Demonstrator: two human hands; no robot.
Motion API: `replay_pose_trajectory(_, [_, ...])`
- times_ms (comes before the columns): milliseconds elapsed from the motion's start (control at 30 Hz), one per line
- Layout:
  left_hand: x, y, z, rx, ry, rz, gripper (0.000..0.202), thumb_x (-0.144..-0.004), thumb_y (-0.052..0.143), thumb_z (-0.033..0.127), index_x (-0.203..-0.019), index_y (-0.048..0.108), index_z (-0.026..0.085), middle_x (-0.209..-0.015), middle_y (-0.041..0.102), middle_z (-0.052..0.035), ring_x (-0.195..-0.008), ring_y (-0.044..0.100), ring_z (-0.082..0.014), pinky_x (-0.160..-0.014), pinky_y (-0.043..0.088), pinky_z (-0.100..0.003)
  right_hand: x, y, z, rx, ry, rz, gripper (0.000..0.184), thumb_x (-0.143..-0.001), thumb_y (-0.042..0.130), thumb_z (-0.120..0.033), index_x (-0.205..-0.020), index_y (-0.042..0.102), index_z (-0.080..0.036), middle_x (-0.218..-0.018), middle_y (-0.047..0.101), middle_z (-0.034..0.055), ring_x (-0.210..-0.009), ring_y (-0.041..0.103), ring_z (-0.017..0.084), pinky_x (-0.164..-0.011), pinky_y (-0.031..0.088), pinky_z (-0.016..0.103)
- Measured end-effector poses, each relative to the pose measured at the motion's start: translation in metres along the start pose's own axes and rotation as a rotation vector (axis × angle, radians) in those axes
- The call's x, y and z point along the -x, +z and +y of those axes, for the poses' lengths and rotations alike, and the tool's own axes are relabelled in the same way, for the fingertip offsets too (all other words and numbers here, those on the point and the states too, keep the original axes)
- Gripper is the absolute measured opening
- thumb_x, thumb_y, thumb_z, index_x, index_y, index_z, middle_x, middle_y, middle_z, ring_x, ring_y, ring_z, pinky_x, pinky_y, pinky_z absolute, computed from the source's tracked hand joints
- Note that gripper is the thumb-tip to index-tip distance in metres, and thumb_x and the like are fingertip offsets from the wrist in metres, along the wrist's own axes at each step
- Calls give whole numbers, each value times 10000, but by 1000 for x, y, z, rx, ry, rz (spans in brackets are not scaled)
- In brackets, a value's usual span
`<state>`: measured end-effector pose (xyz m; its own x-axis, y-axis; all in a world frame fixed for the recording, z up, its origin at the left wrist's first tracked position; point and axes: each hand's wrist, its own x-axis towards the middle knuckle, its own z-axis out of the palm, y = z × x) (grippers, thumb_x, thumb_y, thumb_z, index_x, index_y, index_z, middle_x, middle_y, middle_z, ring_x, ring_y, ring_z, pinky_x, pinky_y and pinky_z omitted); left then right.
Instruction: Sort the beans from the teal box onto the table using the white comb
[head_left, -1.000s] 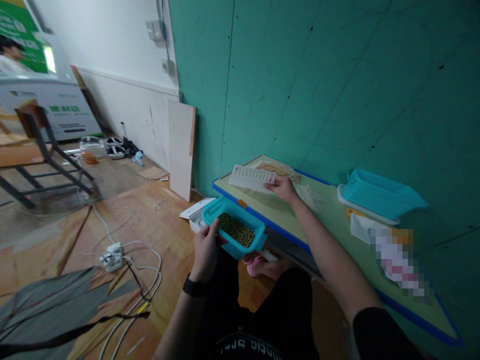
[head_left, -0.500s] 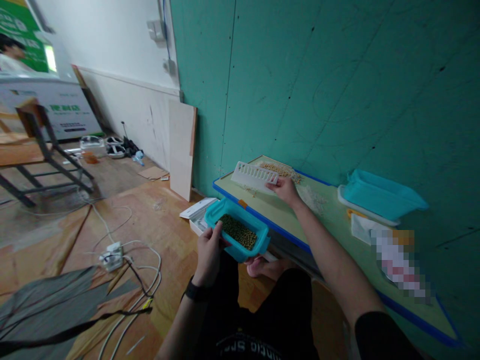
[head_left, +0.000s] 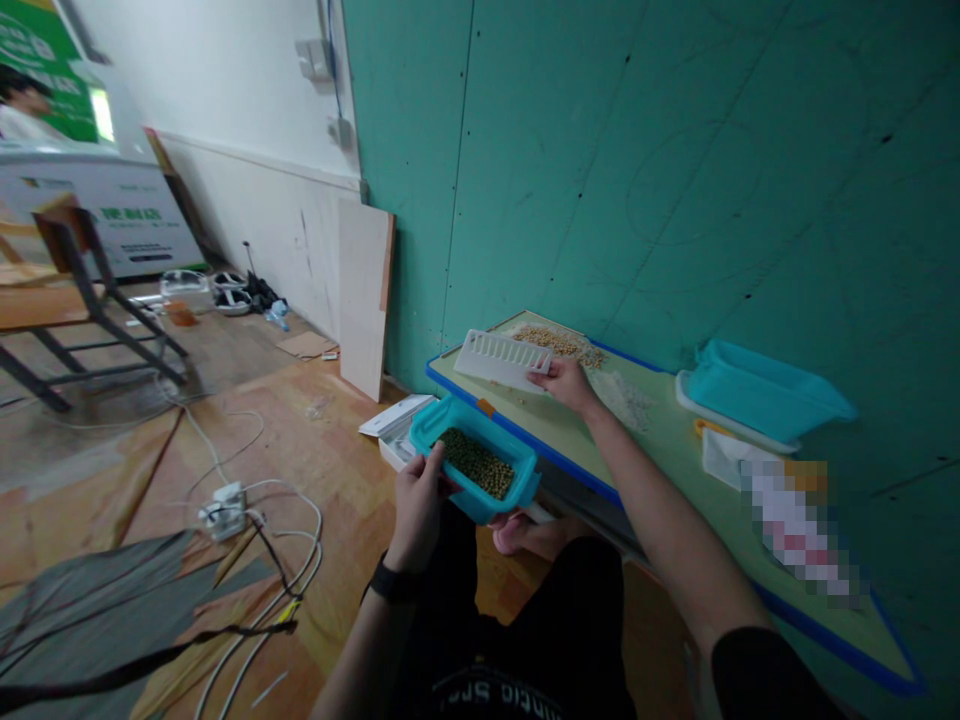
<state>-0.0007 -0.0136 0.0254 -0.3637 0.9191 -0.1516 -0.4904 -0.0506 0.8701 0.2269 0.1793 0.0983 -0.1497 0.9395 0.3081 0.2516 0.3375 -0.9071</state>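
My left hand [head_left: 421, 500] grips the near left side of a blue plastic container [head_left: 431, 425], thumb over its rim. Green beans [head_left: 478, 462] and some paler ones cover the container's bottom. It is held just below the front edge of the low table [head_left: 660, 460]. My right hand [head_left: 564, 382] pinches the right end of a white slotted plastic plate [head_left: 501, 360], tilted over the table's left part. Behind the plate lies a heap of tan beans [head_left: 559, 345]. Pale grains or flakes [head_left: 624, 398] are spread beside my right wrist.
Another blue container [head_left: 769, 395] rests on a white lid at the table's right, near a blurred packet [head_left: 802, 535]. The green wall [head_left: 645, 180] borders the table's back. A white box [head_left: 397, 425], a power strip [head_left: 225, 508] and cables lie on the floor.
My right hand and the white slotted plate have shifted slightly left and down over the table. My left hand and the bean container have stayed in place.
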Motion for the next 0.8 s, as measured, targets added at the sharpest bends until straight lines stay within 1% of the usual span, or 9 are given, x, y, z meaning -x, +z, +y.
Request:
replay_pose_trajectory(167, [-3,-2,-3,22,-7,-2,467,-638,869,585,-640,625,187,-478,562,41,-433,539,-123,-451,442,-231,5,4,-6,-11,32,-45,276,-581,898,-246,-806,763,-162,-873,802,78,-901,780,308,-869,628,498])
replay_pose_trajectory(267, [-4,-3,-5,32,-11,-7,461,-646,872,576,-654,633,182,-486,554,45,-433,527,-115,-440,425,-222,7,6,-10,-3,35,-55,288,-578,903,-275,-801,759,-162,-866,798,83,-908,777,313,-866,628,505])
replay_pose_trajectory(400, [-6,-3,-8,43,-14,-3,474,-631,880,583,-688,652,171,-511,566,43,-440,530,-112,-440,432,-219,9,10,-14,4,31,-72,308,-556,909,-317,-775,754,-166,-822,789,73,-867,775,306,-845,630,497])
replay_pose_trajectory(533, [-6,-4,-6,37,-5,-9,497,-626,879,601,-661,636,169,-500,551,45,-451,532,-116,-457,463,-228,11,8,-25,35,5,-86,333,-577,905,-370,-784,761,-152,-794,780,81,-820,768,296,-785,633,468])
replay_pose_trajectory(600, [-6,-4,-5,42,-8,-12,492,-624,881,594,-665,640,167,-501,556,42,-450,530,-116,-458,463,-229,22,0,-33,85,-28,-36,314,-629,876,-377,-814,771,-145,-823,788,93,-821,764,291,-768,625,439])
replay_pose_trajectory(667, [-5,-4,-4,47,-8,-13,479,-628,880,583,-682,652,165,-502,560,41,-446,528,-115,-447,443,-223,43,-14,-41,197,-80,59,274,-705,818,-374,-854,781,-147,-875,800,104,-840,761,286,-760,608,399])
replay_pose_trajectory(733, [-5,-3,-5,43,-3,-17,466,-637,878,572,-703,663,163,-502,561,43,-445,524,-113,-438,426,-217,75,-31,-47,420,-152,178,236,-782,746,-372,-887,790,-166,-897,806,106,-860,759,279,-763,576,361])
replay_pose_trajectory(800, [-3,-2,-6,37,7,-23,463,-648,870,573,-723,672,161,-513,569,44,-454,526,-114,-454,440,-221,110,-45,-48,704,-164,321,243,-852,672,-395,-881,790,-184,-881,803,122,-821,752,277,-695,526,332])
